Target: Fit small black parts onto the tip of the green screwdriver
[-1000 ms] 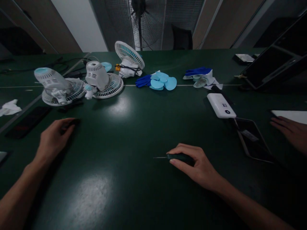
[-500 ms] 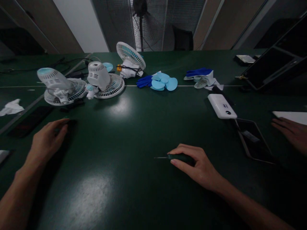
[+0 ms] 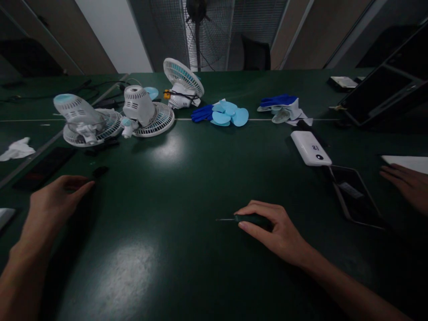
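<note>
My right hand (image 3: 272, 227) rests on the dark green table, wrapped round the dark handle of a screwdriver (image 3: 252, 219). Its thin metal shaft points left and lies close to the tabletop. My left hand (image 3: 62, 196) is at the left, with its fingers loosely curved and the thumb stretched toward the fingertips; nothing shows between them. Just beyond those fingertips lies a small dark piece (image 3: 100, 171), too dim to name. Behind it stand white fan heads, one at the left (image 3: 80, 118) and another beside it (image 3: 138, 109), both face down on their grilles.
A third fan (image 3: 183, 84), a light blue fan blade (image 3: 229, 114) and blue-and-white gloves (image 3: 279, 107) lie farther back. At right are a white device (image 3: 310, 148) and a dark phone-like slab (image 3: 354, 194). Another person's hand (image 3: 406, 183) rests at the right edge.
My left hand has drawn back toward me and to the left, and the small dark piece now shows on the table beyond its fingertips. My right hand stays in place with the screwdriver.
</note>
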The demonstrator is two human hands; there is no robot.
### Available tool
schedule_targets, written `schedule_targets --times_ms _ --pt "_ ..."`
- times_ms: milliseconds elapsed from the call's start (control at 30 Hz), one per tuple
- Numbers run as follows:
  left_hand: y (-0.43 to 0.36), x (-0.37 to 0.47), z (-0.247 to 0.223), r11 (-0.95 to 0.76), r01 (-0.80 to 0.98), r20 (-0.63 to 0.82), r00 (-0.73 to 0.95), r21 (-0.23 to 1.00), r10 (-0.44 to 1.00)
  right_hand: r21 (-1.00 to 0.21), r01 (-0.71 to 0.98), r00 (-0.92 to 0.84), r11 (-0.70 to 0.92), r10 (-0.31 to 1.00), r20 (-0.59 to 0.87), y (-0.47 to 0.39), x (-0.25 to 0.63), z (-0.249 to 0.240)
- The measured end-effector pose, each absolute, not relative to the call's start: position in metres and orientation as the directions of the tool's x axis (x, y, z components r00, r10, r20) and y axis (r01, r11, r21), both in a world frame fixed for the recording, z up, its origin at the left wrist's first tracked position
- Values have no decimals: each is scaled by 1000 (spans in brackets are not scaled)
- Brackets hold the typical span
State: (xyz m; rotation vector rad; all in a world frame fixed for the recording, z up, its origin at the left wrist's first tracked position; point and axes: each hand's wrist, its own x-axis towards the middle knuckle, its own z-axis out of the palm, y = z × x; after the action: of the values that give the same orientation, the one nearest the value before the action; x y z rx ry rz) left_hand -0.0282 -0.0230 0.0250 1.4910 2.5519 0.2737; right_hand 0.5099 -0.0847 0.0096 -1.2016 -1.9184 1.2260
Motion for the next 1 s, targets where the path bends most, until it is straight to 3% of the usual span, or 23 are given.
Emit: schedule_targets --times_ms 233,367,733,1000 --pt "-23 -29 18 461 793 116 -542 398 832 -894 399 -439 202 899 7 -85 508 12" --pt "-16 -18 13 447 769 139 -558 456 818 -895 397 -442 203 897 8 -85 508 13" --pt "-6 8 12 292 878 286 -412 380 865 -893 400 -452 205 892 2 -84 509 10" --pt "-3 2 6 286 874 250 -401 392 881 -897 397 -447 195 894 -4 -86 509 10"
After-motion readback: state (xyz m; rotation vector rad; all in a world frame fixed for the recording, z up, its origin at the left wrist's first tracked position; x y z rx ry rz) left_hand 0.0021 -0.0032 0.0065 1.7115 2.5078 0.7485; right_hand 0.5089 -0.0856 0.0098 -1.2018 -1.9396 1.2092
